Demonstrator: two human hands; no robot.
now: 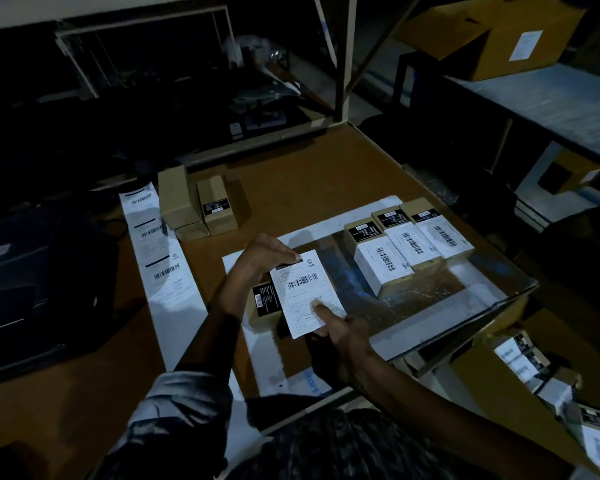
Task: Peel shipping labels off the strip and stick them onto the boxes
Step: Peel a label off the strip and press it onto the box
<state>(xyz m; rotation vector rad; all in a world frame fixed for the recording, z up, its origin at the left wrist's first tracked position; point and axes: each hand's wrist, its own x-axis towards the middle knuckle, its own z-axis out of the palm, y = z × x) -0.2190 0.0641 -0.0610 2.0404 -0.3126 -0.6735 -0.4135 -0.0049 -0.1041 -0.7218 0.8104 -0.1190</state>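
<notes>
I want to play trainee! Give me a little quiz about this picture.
1. True or false: the label in the hands lies over a box.
2. How many labelled boxes sit in the row at the right?
3. The label strip lies: A) left of the hands, B) right of the hands, C) on a shelf.

Key: 1 true. 2 three. 3 A.

Hint: the left hand holds the label's top and the right hand its bottom.

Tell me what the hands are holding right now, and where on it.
Both hold one shipping label over a small box. The left hand pinches its top edge; the right hand holds its lower right corner, forefinger on its face.
</notes>
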